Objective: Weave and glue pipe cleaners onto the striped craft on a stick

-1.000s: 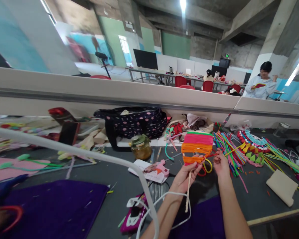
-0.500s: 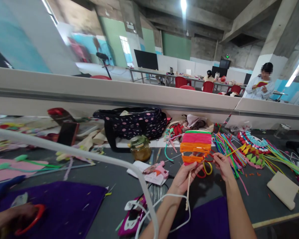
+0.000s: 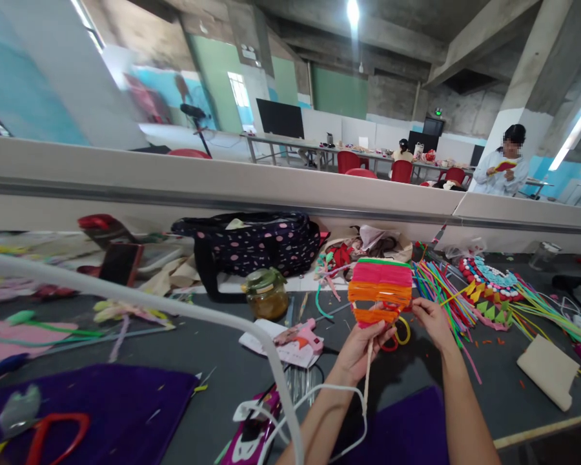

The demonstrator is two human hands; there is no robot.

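Observation:
My left hand [image 3: 361, 349] grips a wound panel [image 3: 381, 276] by its lower edge, holding it up above the dark table. Rows of pink and orange strands cover the panel, with a green strip along its top and gaps low down. A pale cord [image 3: 368, 368] hangs below it. At the panel's lower right edge, my right hand [image 3: 433, 323] has its thumb and forefinger closed on a thin reddish strand [image 3: 411, 309]. A yellow scissor handle loop [image 3: 403, 330] and a red one show behind the panel, partly hidden by my left hand.
Colourful fuzzy stems [image 3: 448, 297] lie right of the panel. Left of it are a pink glue gun [image 3: 307, 337], a glass jar [image 3: 266, 294] and a dark spotted bag [image 3: 252, 245]. A white tube [image 3: 174, 300] crosses in front. Red-handled scissors [image 3: 58, 433] lie lower left. A person [image 3: 501, 165] stands beyond the partition.
The panel has turned flatter towards me, and my right hand has moved slightly left, closer to its edge. Another person's hand at lower left has withdrawn from the red-handled scissors.

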